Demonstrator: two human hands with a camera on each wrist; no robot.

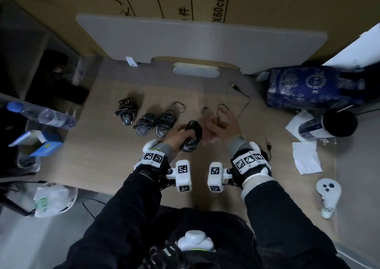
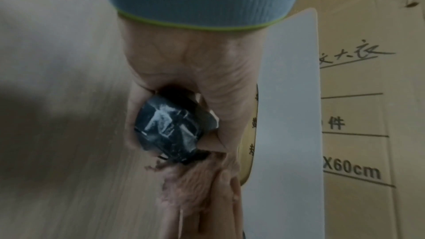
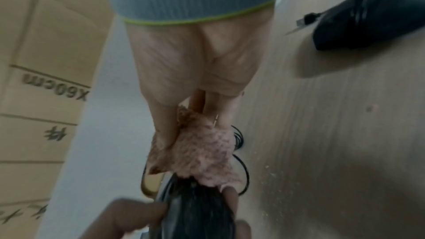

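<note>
Standing carton (image 1: 267,5): brown, printed, fills the top of the frame behind everything else.
Grey board (image 1: 195,42): leans against the carton, its lower edge on the counter.
Counter (image 1: 102,155): pale wood, running across the middle of the frame and carrying all the work.
Blue bag (image 1: 308,88): lies at the upper right of the frame, well apart from the hands.
Left hand (image 1: 174,134): at frame centre, fingers and thumb curled firmly round the mouse and lifting it off the counter.
Right hand (image 1: 226,125): just right of centre; thumb and fingers pinch the pink cloth, the other fingers partly spread and blurred.
Bundled mice (image 1: 156,122): three with cords wound round them, left of centre and near the left hand.
Mouse (image 2: 170,126): black and glossy, held in the left hand, its far end touching the cloth.
Pink cloth (image 3: 204,150): fluffy and bunched, pressed against the mouse.
Cable (image 1: 242,102): thin, black and unwound, looping just above the right hand and running to a plug (image 1: 234,86) at upper centre.
Step, as judged: wiping the mouse before its cord is wound.
Risk one: the spread fingers could snag a loose loop, jerking the plug across the counter.
Risk two: hard rubbing on the glossy shell could twist the mouse out of the grip.
Risk three: a wide left elbow could knock the bundled mice.
</note>
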